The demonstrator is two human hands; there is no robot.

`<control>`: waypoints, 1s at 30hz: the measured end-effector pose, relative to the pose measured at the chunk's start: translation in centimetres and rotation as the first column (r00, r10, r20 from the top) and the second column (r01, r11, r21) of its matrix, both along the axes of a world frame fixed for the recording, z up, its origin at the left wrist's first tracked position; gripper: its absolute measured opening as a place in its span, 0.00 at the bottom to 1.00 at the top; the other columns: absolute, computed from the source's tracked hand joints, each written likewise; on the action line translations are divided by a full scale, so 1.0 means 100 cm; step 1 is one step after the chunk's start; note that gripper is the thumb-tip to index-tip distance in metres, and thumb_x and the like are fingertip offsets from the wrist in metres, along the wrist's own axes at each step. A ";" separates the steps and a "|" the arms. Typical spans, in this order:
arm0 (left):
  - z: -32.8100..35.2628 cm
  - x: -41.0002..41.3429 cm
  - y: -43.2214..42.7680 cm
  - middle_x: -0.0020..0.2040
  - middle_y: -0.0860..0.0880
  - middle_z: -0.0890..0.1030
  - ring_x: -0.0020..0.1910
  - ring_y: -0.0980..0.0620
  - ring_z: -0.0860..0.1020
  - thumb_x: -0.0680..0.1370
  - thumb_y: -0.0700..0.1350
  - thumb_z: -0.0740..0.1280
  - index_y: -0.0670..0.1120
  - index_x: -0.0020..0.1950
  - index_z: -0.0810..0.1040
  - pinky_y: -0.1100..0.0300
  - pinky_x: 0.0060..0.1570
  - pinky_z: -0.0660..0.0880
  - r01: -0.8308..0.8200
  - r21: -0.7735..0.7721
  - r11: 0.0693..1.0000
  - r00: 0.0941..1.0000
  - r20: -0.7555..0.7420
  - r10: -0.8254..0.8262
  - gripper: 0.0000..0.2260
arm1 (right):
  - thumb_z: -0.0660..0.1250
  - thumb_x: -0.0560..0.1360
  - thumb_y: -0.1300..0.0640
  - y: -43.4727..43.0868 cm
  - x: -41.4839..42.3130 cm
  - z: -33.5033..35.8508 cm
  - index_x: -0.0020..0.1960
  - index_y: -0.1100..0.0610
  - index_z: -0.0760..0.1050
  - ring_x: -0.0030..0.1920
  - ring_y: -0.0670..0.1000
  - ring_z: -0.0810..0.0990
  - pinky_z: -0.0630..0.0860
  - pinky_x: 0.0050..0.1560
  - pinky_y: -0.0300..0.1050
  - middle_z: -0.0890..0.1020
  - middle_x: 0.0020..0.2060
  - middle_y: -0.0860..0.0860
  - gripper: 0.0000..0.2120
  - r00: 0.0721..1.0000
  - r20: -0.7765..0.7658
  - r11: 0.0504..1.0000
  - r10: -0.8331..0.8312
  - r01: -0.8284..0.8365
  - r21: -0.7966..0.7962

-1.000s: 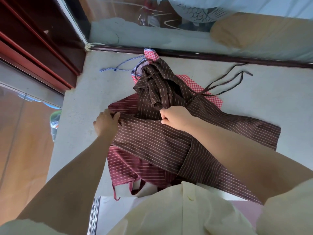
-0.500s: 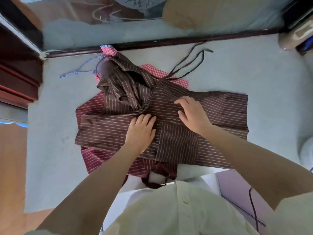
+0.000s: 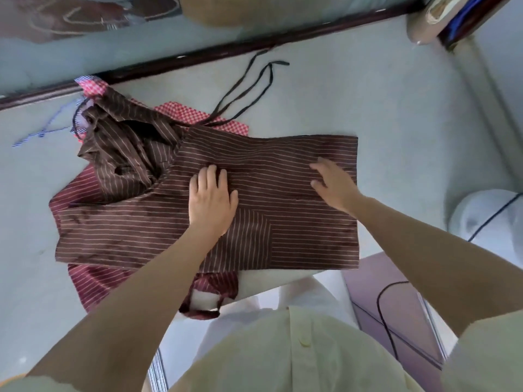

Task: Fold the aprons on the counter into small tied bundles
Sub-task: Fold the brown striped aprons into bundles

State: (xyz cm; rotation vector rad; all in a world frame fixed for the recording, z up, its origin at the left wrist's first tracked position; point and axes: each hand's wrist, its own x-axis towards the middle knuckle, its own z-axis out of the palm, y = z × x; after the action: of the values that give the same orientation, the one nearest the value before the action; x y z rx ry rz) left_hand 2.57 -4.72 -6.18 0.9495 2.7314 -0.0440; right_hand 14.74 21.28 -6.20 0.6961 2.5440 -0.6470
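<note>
No text, label, brand, number or sign can be read anywhere: the brown striped apron [image 3: 283, 236], the red striped apron [image 3: 90, 284] under it, the red checked apron [image 3: 192, 114] at the far side and the pale counter [image 3: 396, 123] show only stripes, checks or plain surface.

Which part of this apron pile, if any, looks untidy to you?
The brown striped apron is bunched at its far-left end, unlike its flat remainder; the red striped apron dangles over the counter edge.
</note>
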 end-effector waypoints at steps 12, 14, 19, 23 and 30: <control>-0.001 -0.092 0.112 0.72 0.41 0.67 0.73 0.40 0.61 0.74 0.39 0.65 0.42 0.73 0.64 0.46 0.69 0.61 0.118 -0.259 0.959 0.992 -0.003 -0.123 0.27 | 0.63 0.79 0.50 0.091 -0.061 -0.015 0.71 0.58 0.64 0.64 0.58 0.72 0.65 0.68 0.55 0.72 0.64 0.56 0.24 0.987 0.097 0.954 0.127 -0.148 0.262; -0.002 -0.103 0.119 0.69 0.40 0.70 0.69 0.39 0.64 0.74 0.44 0.68 0.41 0.73 0.63 0.46 0.68 0.62 0.067 -0.385 0.920 0.997 0.002 -0.072 0.29 | 0.65 0.78 0.49 0.097 -0.065 -0.018 0.66 0.57 0.67 0.54 0.56 0.78 0.65 0.66 0.55 0.79 0.53 0.53 0.20 0.984 0.119 0.949 0.134 -0.162 0.269; -0.007 -0.128 0.122 0.62 0.42 0.76 0.69 0.38 0.62 0.73 0.55 0.69 0.45 0.64 0.73 0.46 0.68 0.59 0.131 -0.491 0.861 0.988 0.135 -0.073 0.23 | 0.67 0.76 0.51 0.117 -0.076 -0.012 0.41 0.54 0.73 0.40 0.52 0.76 0.72 0.51 0.46 0.76 0.38 0.50 0.08 0.953 0.151 0.961 0.263 -0.273 0.051; 0.003 -0.143 0.118 0.43 0.47 0.76 0.55 0.43 0.72 0.72 0.51 0.69 0.49 0.42 0.74 0.52 0.53 0.67 0.201 -0.225 0.953 0.941 0.314 -0.125 0.07 | 0.69 0.72 0.60 0.129 -0.086 -0.004 0.41 0.54 0.72 0.38 0.50 0.76 0.70 0.38 0.39 0.76 0.35 0.48 0.06 0.983 0.050 0.954 0.175 -0.157 -0.256; 0.009 -0.163 0.120 0.49 0.45 0.80 0.47 0.45 0.78 0.76 0.45 0.68 0.48 0.63 0.75 0.55 0.45 0.72 -0.062 -0.007 0.998 0.902 0.429 0.059 0.15 | 0.67 0.78 0.56 0.156 -0.114 -0.009 0.59 0.56 0.77 0.48 0.54 0.80 0.74 0.47 0.45 0.82 0.50 0.51 0.10 1.000 -0.021 1.000 -0.004 0.004 0.011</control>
State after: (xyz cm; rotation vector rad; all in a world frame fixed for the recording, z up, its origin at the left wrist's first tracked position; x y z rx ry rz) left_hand -13.70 7.24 -5.31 0.7654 2.3490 0.1677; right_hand 3.31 36.91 -7.07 0.7022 2.5684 -0.6453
